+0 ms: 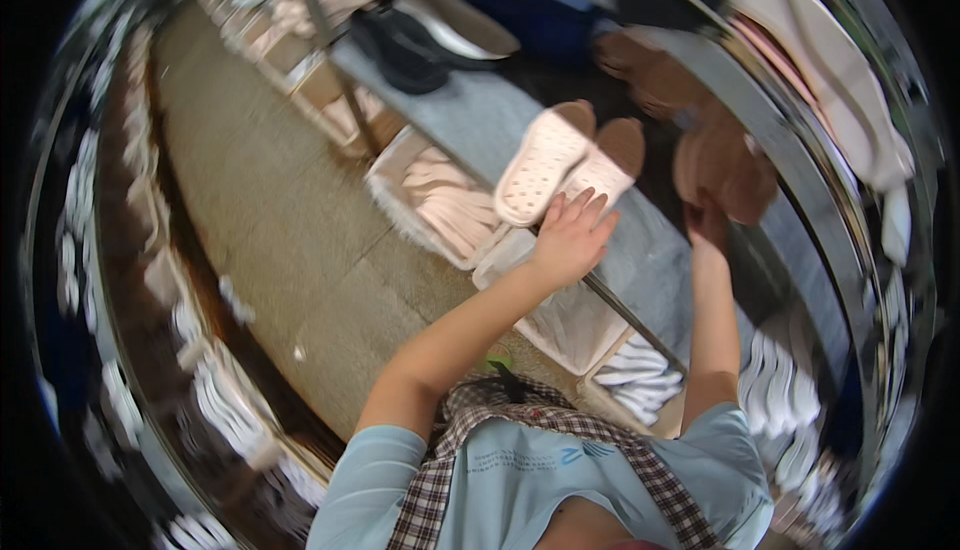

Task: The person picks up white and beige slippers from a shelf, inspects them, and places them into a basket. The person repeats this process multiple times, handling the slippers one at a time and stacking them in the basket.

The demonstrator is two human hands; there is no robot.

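Observation:
A pair of pale pink shoe soles lies side by side on a grey bench; the left sole point(540, 170) has rows of small holes, and both look brown at their shaded far ends. My left hand point(577, 238) rests with fingers stretched out on the near end of the right sole point(604, 172). Further right, my right hand point(707, 222) reaches into shadow at the near edge of a brown-looking sole point(722, 165). Its fingers are too dark to make out, so any grip is unclear. Another brown-looking sole point(650, 70) lies beyond it.
Dark soles point(395, 50) and a dark sole with a pale rim point(455, 20) lie further along the bench point(465, 115). Below its edge stand a bin of pink soles point(385, 185), a plastic-lined bin point(575, 335) and a bin of white pieces point(635, 380). A metal rail point(630, 305) edges the bench.

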